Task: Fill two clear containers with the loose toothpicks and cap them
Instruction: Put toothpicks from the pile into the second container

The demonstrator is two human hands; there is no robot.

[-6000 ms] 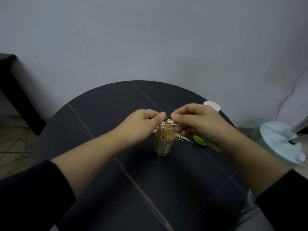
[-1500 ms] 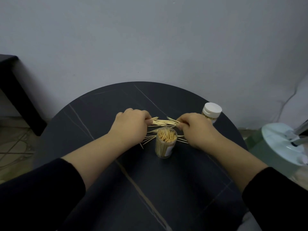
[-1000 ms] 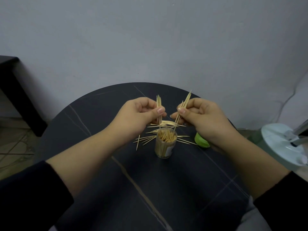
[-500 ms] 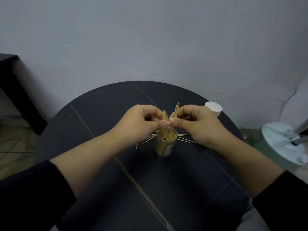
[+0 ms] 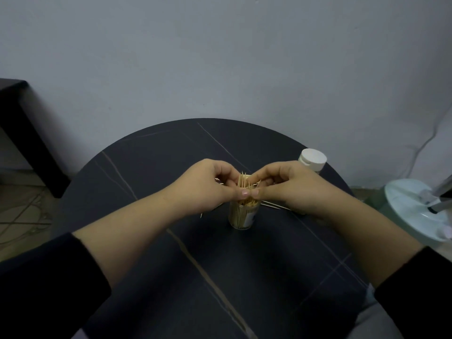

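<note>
- A dark piece of furniture (image 5: 14, 113) stands at the far left, well apart from the round counter (image 5: 159, 172).
- The left hand (image 5: 208, 188) has a narrow grip: thumb and fingertips pinch the left side of a small bundle of toothpicks (image 5: 242, 182).
- The bundle stands upright, points up, its long axis nearly plumb. Its lower ends are hidden behind the two thumbs.
- The open jar (image 5: 242, 217) sits on the counter straight below both grips, already packed with toothpicks. As I see it, the coming move is a short drop straight down, bundle in line with the jar's mouth. Neither hand is nearer; they meet over it.
- The right hand (image 5: 291, 189) also has a narrow grip, pinching the bundle from the right, thumb tip touching the left thumb.
- Loose toothpicks (image 5: 275, 206) lie flat on the counter just beside the jar, under the right hand.
- A second jar with a white cap (image 5: 313, 159) stands behind the right hand, closed.
- A pale green round base (image 5: 413, 209) sits off the counter at the far right.
</note>
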